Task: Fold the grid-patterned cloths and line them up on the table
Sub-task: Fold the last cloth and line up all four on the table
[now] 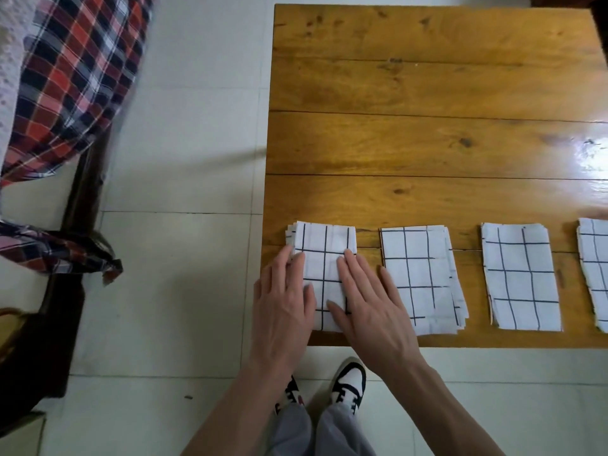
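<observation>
Several folded white cloths with a black grid lie in a row along the near edge of the wooden table. The leftmost folded cloth sits at the table's near left corner. My left hand lies flat on its left side and my right hand lies flat on its right side, fingers straight. A second folded cloth lies just right of it, a third further right, and a fourth is cut off by the right edge of the view.
The table's left edge and near edge border a white tiled floor. A dark wooden chair draped with red and navy plaid fabric stands at the left. My shoes are below the table's near edge.
</observation>
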